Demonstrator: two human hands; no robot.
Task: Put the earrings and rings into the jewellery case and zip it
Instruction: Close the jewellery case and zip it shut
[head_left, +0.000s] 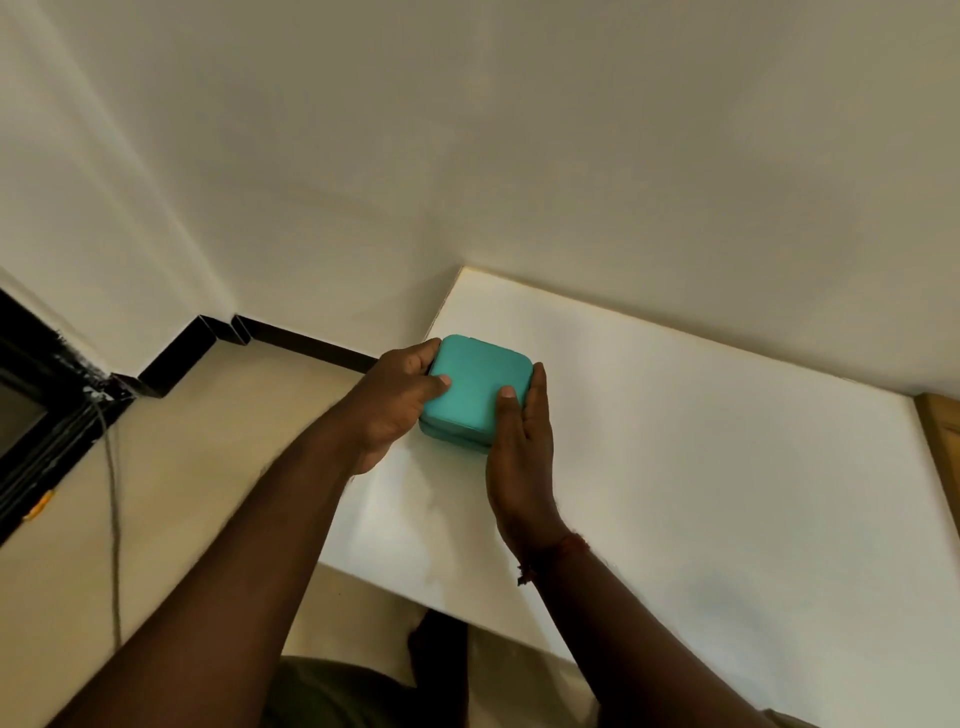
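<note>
A square teal jewellery case (475, 387) with rounded corners sits closed near the left edge of the white table (701, 441). My left hand (392, 405) grips its left side, thumb resting on the lid. My right hand (519, 452) holds its right side, thumb on the lid and fingers along the far right edge. No earrings or rings are visible. The zip is hidden by my hands and the angle.
The table stands against a white wall (519, 156) at the back. A wooden piece (940, 452) borders its right end. Left of the table lies beige floor with a black skirting (291, 338), a grey cable (111, 493) and a dark frame (31, 415).
</note>
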